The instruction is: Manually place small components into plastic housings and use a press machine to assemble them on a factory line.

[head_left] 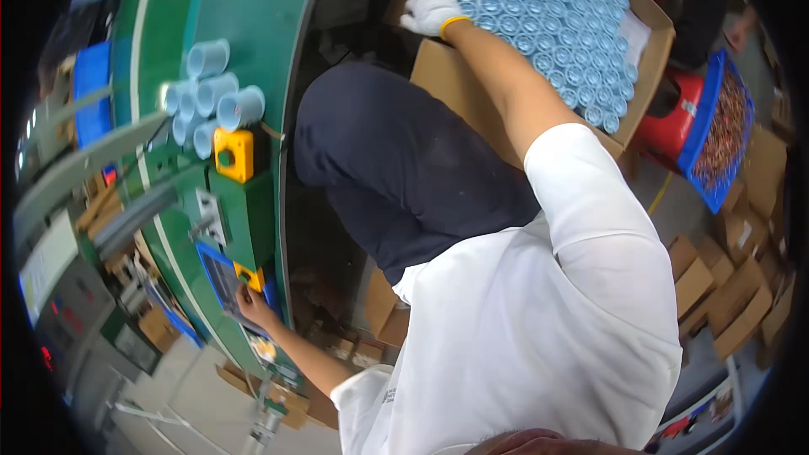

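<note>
My left hand (256, 307), bare, is at a yellow switch box (248, 276) with a green button, beside a blue-framed panel (221, 274). Its fingers are bunched together; what they hold, if anything, is too small to make out. In a white glove with a yellow cuff, my right hand (431, 7) lies with fingers spread at the edge of an open carton (656, 76). Many light-blue translucent cups (548, 25) stand packed in rows inside that carton. More such cups (216, 94) lie in a loose cluster on the green conveyor (253, 0).
Another yellow button box (233, 155) is mounted on a green housing (251, 219) near the loose cups. Beyond the carton are a red container (674, 122) and a blue tray (721, 139) of small brownish pieces. Flattened cardboard (733, 286) is piled at right.
</note>
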Demonstrator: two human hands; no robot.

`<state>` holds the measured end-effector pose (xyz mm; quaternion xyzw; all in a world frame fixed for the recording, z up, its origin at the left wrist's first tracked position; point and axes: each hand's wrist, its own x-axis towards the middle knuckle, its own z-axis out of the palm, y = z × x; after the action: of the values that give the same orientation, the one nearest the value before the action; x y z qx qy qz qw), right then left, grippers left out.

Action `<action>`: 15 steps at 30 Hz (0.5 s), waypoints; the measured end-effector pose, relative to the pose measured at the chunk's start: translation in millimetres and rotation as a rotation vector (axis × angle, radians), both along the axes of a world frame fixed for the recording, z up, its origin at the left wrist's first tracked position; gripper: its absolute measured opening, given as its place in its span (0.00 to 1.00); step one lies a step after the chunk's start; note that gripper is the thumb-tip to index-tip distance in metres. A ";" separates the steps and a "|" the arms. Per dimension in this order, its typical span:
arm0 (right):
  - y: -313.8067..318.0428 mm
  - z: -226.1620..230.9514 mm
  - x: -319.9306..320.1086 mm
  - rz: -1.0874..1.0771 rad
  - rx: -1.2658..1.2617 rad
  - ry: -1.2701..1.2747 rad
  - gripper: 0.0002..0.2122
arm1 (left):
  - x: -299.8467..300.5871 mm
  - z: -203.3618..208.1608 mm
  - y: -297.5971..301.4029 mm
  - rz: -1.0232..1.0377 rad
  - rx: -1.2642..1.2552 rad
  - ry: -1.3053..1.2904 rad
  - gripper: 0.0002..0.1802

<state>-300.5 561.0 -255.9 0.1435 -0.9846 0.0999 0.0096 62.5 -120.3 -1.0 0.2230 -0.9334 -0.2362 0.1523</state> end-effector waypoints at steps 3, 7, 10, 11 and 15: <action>8.2 8.9 -11.1 0.025 0.025 -0.061 0.23 | -16.5 0.6 14.3 -0.018 0.001 -0.040 0.14; 14.9 18.4 -11.7 0.067 0.040 -0.175 0.23 | -11.8 16.9 59.9 0.126 -0.248 0.124 0.14; 21.5 28.0 -10.0 0.013 -0.022 -0.313 0.21 | 4.0 27.2 112.5 0.203 -0.285 0.394 0.16; 28.3 17.8 -6.8 0.044 -0.083 -0.218 0.19 | 11.8 27.9 143.0 0.122 -0.284 0.379 0.17; 32.4 3.1 6.6 0.101 -0.228 0.012 0.14 | -13.0 -2.8 289.0 -0.412 -0.080 0.354 0.22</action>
<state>-293.9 593.4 -252.8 0.1917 -0.9583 0.2105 0.0265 49.5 168.7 -3.7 -0.0228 -0.9265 -0.2603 0.2706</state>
